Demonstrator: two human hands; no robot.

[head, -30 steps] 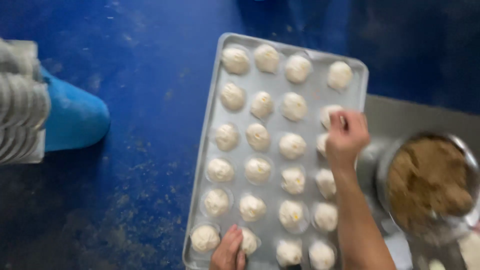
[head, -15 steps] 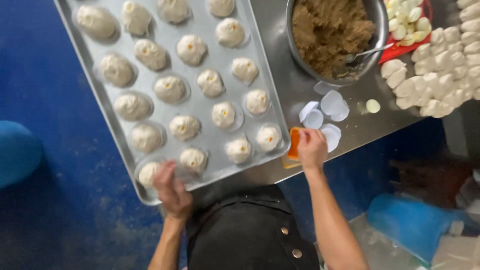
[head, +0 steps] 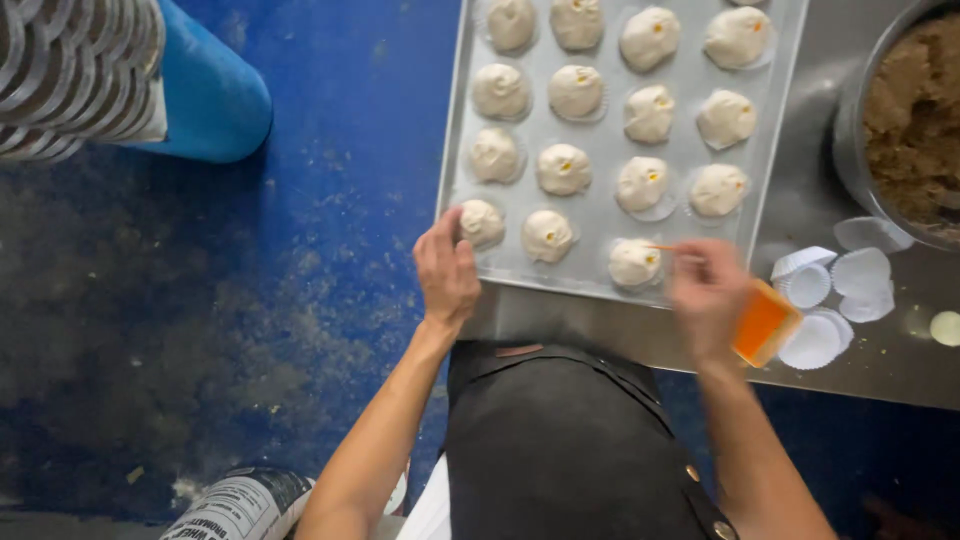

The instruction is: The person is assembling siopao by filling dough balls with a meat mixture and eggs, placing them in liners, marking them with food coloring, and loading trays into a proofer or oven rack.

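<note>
- left hand (head: 447, 270) is curled around the near-left corner of the baking tray (head: 600, 215), fingers pressed together on the rim, right next to the corner dough ball (head: 481, 222)
- right hand (head: 708, 290) is blurry, but it looks pinched on a thin stick (head: 662, 247) whose tip points at a dough ball (head: 634, 262) in the tray's near row
- most of the buns already have a small orange dot on top
- small orange container (head: 764, 322) sits just beside the right hand on the steel table (head: 880, 370)
- white paper cups (head: 832, 290) lie near it, and a metal bowl of brown filling (head: 915, 120) sits at the far right
- tray hangs over the table edge above the blue floor (head: 250, 300)
</note>
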